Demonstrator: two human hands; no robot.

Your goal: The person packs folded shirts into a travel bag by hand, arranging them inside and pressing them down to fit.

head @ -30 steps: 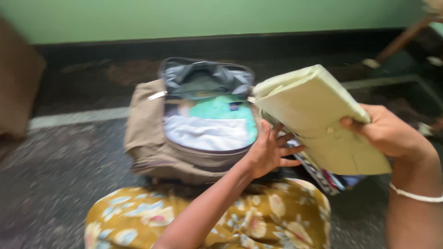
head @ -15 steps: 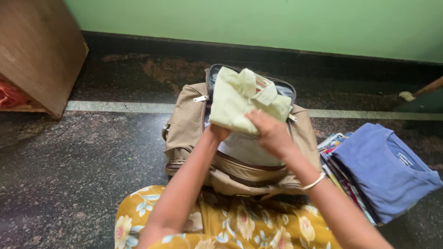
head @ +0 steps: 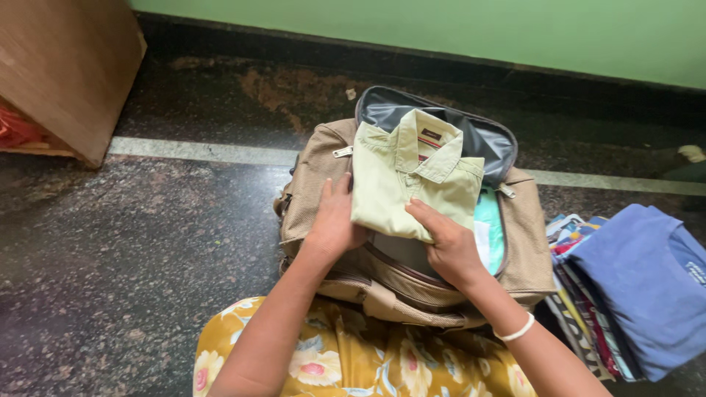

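Hands: left, right grips clamped on folded pale-green shirt, striped collar label, over open tan bag.

A pale green shirt is seen, its inner collar striped red and white; the bag is tan with a grey lining; a blue shirt tops a multicoloured striped pile; the wall is green; the dress is patterned yellow with pale flowers.
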